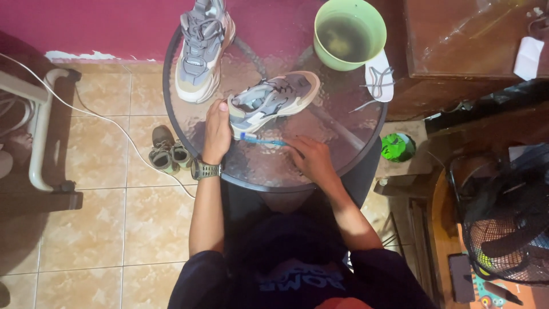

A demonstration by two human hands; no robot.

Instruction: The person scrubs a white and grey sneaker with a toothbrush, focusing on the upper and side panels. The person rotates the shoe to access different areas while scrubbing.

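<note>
Lying on its side near the middle of the round glass table (349,146), the grey and cream sneaker (274,100) points its toe toward the green bowl (349,34). The left hand (217,130) braces the sneaker's heel, fingers curled against it and thumb raised. The right hand (311,155) pinches the handle of a blue toothbrush (264,141), whose head sits just under the sole's edge. A second sneaker (203,48) stands at the table's far left rim, a white insole with laces (380,80) beside the bowl of murky water. Small olive shoes (167,151) rest on the tiled floor (103,217).
</note>
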